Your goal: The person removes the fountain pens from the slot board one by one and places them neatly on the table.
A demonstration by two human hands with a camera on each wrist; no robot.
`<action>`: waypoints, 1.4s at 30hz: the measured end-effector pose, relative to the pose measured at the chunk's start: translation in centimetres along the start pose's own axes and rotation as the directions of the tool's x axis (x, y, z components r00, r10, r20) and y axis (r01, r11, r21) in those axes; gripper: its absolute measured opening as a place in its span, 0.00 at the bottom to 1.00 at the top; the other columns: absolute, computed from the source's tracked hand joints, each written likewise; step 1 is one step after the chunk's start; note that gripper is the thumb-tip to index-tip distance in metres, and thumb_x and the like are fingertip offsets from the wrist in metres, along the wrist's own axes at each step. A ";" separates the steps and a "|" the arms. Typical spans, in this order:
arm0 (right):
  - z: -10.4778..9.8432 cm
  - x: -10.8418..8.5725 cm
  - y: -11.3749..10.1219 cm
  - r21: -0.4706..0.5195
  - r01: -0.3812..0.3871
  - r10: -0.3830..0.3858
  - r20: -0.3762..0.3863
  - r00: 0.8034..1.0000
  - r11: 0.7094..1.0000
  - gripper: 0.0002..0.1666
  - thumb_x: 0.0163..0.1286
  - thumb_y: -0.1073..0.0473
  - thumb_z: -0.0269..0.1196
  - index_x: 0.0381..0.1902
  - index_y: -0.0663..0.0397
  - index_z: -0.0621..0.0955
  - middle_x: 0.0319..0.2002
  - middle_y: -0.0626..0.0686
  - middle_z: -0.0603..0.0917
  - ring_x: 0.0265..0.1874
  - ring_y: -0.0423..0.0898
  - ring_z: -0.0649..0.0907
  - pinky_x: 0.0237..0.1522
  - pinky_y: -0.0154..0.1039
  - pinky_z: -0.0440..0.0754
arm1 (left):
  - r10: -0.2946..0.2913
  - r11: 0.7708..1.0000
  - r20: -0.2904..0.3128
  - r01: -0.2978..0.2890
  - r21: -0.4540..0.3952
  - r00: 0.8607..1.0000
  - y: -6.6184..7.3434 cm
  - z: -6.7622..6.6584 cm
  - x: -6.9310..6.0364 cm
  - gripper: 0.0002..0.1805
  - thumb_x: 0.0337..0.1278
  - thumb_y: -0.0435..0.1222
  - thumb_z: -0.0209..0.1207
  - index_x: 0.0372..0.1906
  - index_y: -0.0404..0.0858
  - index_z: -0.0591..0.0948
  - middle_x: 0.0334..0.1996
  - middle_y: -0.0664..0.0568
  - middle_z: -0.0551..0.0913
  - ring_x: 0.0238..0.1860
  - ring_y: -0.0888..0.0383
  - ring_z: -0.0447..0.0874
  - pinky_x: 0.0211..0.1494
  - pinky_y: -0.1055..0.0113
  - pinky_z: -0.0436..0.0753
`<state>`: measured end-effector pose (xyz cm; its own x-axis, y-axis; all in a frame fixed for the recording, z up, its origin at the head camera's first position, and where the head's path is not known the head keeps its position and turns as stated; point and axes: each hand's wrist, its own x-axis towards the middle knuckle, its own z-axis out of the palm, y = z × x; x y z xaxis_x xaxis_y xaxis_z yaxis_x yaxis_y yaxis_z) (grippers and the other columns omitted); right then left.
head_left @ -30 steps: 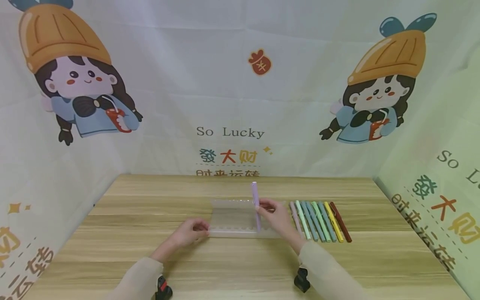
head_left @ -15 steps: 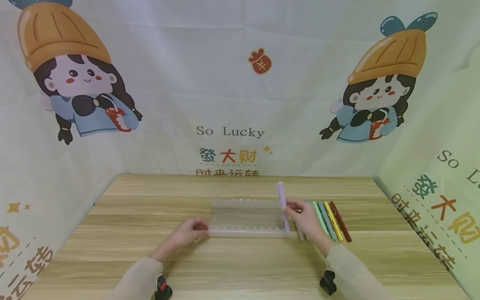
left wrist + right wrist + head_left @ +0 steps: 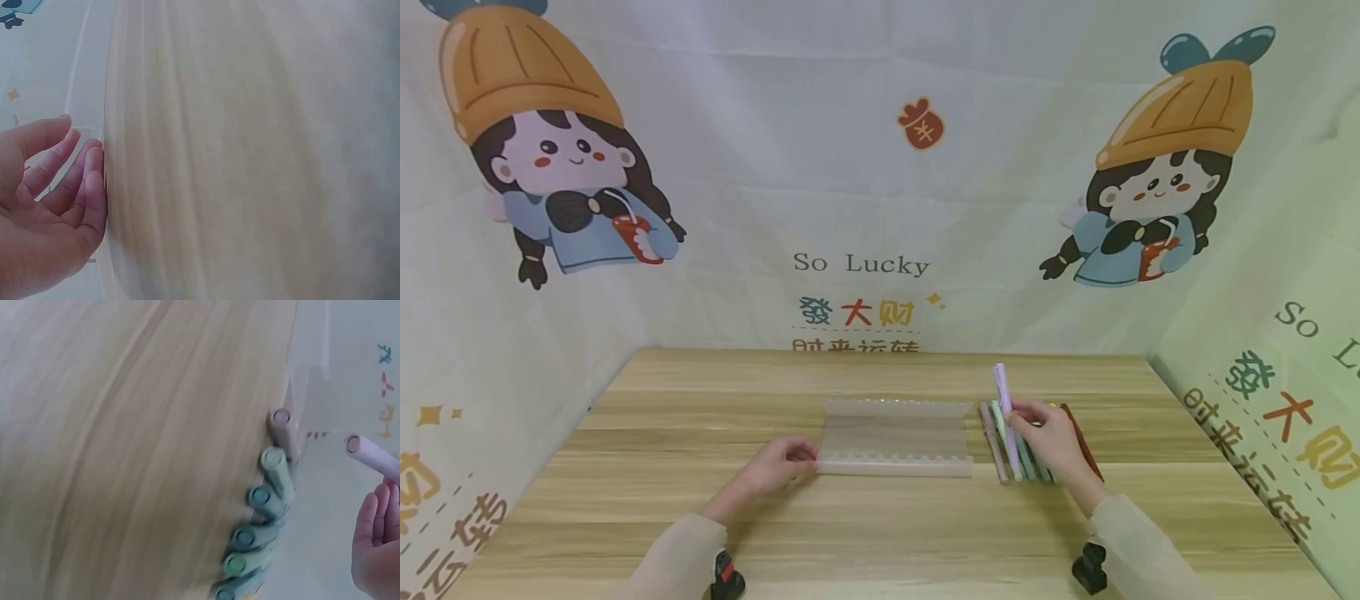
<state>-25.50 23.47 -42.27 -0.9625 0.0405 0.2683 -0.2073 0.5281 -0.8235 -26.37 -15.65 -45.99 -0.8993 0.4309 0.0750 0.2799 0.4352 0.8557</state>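
My right hand [image 3: 1054, 435] pinches a lilac marker pen [image 3: 1002, 387] and holds it upright over the row of pens on the right. In the right wrist view the round end of this lilac pen [image 3: 372, 454] points toward the camera, apart from the others. My left hand [image 3: 784, 462] touches the left end of a clear plastic pen tray [image 3: 895, 468] with notched edges. Its thumb stands apart from the relaxed fingers in the left wrist view, where little of the tray shows.
Right of the tray several pens lie side by side, among them a mauve pen [image 3: 995, 446], a pale green pen [image 3: 274, 461] and a dark red pen [image 3: 1086, 450]. My right hand partly covers them. A printed cloth [image 3: 737, 167] hangs behind the wooden table [image 3: 700, 400].
My right hand has carried the lilac pen rightward, from over the tray to above the row of pens. The left hand and the tray have stayed put.
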 end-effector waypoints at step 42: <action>-8.2 -1.0 5.1 -0.082 0.002 -0.012 -0.119 0.993 0.997 0.19 0.58 0.68 0.57 0.47 0.73 0.73 0.28 0.60 0.81 0.23 0.32 0.76 0.23 0.27 0.72 | -0.007 1.000 0.000 0.007 0.019 1.000 -0.1 0.0 0.0 0.08 0.51 0.30 0.57 0.35 0.28 0.76 0.29 0.48 0.77 0.30 0.56 0.74 0.28 0.65 0.74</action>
<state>-24.16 33.10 -42.58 -0.9322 0.1346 0.3359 -0.1946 0.5961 -0.7790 -26.40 -15.68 -46.07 -0.9013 0.4276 0.0689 0.2796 0.4530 0.8465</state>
